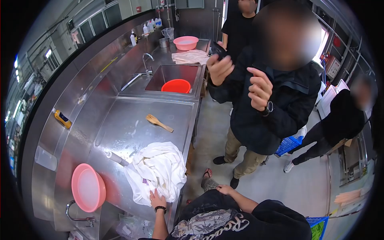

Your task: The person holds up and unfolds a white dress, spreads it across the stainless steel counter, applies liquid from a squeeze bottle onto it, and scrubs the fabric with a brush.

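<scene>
My left hand [157, 199], with a dark bracelet at the wrist, lies on the near edge of a crumpled white cloth [160, 170], its fingers spread. The cloth is heaped on the steel counter [120, 136]. My right hand [225, 189] rests on my thigh, away from the counter, and holds nothing visible. Beside the cloth's left edge lies a pale-handled tool [116, 157], its far end partly hidden. Farther up the counter is a wooden spatula [160, 123].
A pink basin [89, 187] stands at the left near a faucet. In the sink sits a red basin [176, 86]; beyond are a pink cloth [190, 57] and another pink basin [186, 43]. A person [260, 92] in black stands opposite, hands raised. Two other people are farther back.
</scene>
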Demonstrator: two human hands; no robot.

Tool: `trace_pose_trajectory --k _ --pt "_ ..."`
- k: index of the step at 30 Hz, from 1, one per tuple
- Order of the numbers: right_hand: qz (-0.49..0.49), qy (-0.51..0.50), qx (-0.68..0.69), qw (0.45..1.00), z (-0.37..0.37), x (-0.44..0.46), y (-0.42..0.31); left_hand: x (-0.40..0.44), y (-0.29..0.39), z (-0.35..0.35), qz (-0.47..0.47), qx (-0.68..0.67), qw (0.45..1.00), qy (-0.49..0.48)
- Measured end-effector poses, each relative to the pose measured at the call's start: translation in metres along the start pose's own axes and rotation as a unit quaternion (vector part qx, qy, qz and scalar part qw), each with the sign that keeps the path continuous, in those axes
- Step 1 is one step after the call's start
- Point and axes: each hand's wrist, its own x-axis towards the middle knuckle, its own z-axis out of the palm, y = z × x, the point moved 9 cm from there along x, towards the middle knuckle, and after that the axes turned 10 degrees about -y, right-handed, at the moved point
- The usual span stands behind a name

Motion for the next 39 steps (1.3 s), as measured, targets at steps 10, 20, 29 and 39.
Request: trace_pose_trajectory --k 10,20,29,39 --pt "-0.023 -0.001 0.006 1.0 0.009 0.015 0.012 -0.007 0.008 -0.008 -0.013 -0.016 1.0 0.005" --pt "-0.115 0.006 0.024 0.993 -0.026 0.005 -0.052 -0.009 0.004 -0.005 -0.019 -0.061 0.998 0.009" --pt "-0.446 0.064 0.569 0.689 -0.195 -0.126 -0.256 -0.031 0.003 0.002 0.012 -0.142 0.99 0.024" --pt "-0.461 0.055 0.685 0.561 -0.259 -0.119 -0.275 -0.036 0.007 -0.006 0.014 -0.172 0.985 0.008"
